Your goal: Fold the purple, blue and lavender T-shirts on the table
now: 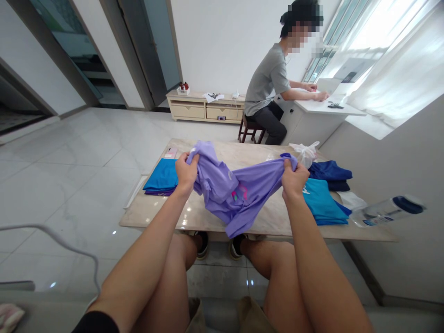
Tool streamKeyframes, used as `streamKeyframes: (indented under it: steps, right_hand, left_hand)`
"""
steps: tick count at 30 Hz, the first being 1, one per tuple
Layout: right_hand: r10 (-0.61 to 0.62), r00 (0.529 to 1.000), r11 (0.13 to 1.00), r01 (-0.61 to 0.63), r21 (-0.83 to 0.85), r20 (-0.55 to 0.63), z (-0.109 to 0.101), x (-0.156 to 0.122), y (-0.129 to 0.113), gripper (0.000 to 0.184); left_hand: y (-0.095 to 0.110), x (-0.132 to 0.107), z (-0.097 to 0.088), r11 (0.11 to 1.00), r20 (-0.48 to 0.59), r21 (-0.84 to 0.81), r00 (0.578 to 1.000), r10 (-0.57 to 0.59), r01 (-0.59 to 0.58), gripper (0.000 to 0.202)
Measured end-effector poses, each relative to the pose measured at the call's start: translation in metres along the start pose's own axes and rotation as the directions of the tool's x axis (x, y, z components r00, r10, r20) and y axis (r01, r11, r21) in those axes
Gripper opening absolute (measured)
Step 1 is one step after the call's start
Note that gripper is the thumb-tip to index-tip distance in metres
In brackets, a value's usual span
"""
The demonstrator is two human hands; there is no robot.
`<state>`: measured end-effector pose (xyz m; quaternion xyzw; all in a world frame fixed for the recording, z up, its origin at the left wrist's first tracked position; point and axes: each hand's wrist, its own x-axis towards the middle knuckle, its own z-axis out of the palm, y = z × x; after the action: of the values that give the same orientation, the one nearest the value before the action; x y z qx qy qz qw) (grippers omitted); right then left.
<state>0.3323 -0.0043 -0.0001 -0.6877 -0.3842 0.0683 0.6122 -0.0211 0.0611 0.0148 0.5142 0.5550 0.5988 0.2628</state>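
Observation:
A light purple shirt (222,180) with a pink and green print hangs bunched and stretched between my two hands, over the low marble-topped table (173,215). My left hand (187,171) is closed on one end of the cloth. On the other end, by a darker purple edge, my right hand (294,179) is closed too. Left of my left hand lies a folded stack with a blue garment (160,175) on top of purple. A folded teal garment (321,199) rests just right of my right hand, on the table.
Dark blue folded clothes (329,171), a white plastic bag (305,152) and a clear water bottle (388,212) occupy the table's right end. A pink box (170,152) lies far left. Beyond, a person (268,83) sits at a white desk (312,107) near a low cabinet (189,110).

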Motion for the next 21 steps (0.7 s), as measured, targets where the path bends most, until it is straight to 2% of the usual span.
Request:
streamKeyframes:
  steps: [2,3,5,6,8,10,11,13,16,18,19,20,21]
  right_hand:
    - [0.034,0.983,0.998,-0.042,-0.04,-0.179,-0.006,0.008,0.008,0.049]
    - [0.035,0.965,0.996,-0.055,-0.069,-0.261,-0.009,0.01,0.009,0.047]
    - [-0.058,0.949,0.982,-0.002,-0.189,-0.311,-0.011,0.009,0.008,0.051]
    - [-0.129,0.948,0.964,0.051,-0.261,-0.291,-0.011,0.006,0.006,0.056]
    - [-0.227,0.963,0.93,0.17,-0.327,-0.143,-0.005,-0.004,-0.002,0.056]
    - [-0.221,0.968,0.943,0.243,-0.227,0.118,0.006,-0.019,-0.014,0.048]
    - [-0.207,0.944,0.956,0.251,-0.149,0.258,0.013,-0.028,-0.021,0.046]
    - [-0.198,0.859,0.97,0.241,-0.03,0.471,0.026,-0.048,-0.037,0.053]
    - [-0.187,0.74,0.979,0.194,0.062,0.647,0.038,-0.072,-0.06,0.07]
    - [-0.167,0.652,0.986,0.115,0.121,0.739,0.04,-0.08,-0.071,0.069]
    - [-0.158,0.624,0.987,0.069,0.147,0.765,0.039,-0.082,-0.075,0.064]
    - [-0.153,0.621,0.985,0.03,0.172,0.768,0.038,-0.082,-0.078,0.059]
    - [-0.152,0.647,0.981,0.005,0.195,0.747,0.036,-0.081,-0.079,0.055]
  left_hand:
    - [-0.004,0.01,-0.007,1.0,-0.167,-0.03,0.986,-0.004,-0.001,0.022]
    - [-0.005,0.013,-0.01,0.999,-0.213,-0.05,0.977,-0.003,-0.008,0.023]
    - [-0.006,0.015,-0.013,0.996,-0.229,-0.082,0.973,-0.002,-0.017,0.024]
    - [-0.006,0.014,-0.014,0.996,-0.201,-0.088,0.98,-0.006,-0.012,0.024]
    - [-0.004,0.007,-0.01,0.997,-0.087,-0.082,0.996,-0.015,0.008,0.022]
    - [0.002,-0.004,-0.003,0.997,0.076,-0.077,0.997,-0.005,0.011,0.02]
    - [0.006,-0.011,0.001,0.996,0.167,-0.085,0.986,0.008,0.006,0.022]
    - [0.018,-0.024,0.009,0.992,0.352,-0.123,0.935,0.046,-0.003,0.028]
    - [0.04,-0.043,0.018,0.983,0.579,-0.185,0.808,0.105,0.005,0.038]
    - [0.052,-0.052,0.021,0.976,0.653,-0.217,0.744,0.14,0.006,0.043]
    - [0.056,-0.054,0.021,0.973,0.668,-0.229,0.727,0.157,0.001,0.045]
    - [0.06,-0.056,0.022,0.971,0.673,-0.239,0.719,0.173,-0.011,0.045]
    - [0.062,-0.057,0.022,0.97,0.671,-0.243,0.717,0.19,-0.029,0.044]
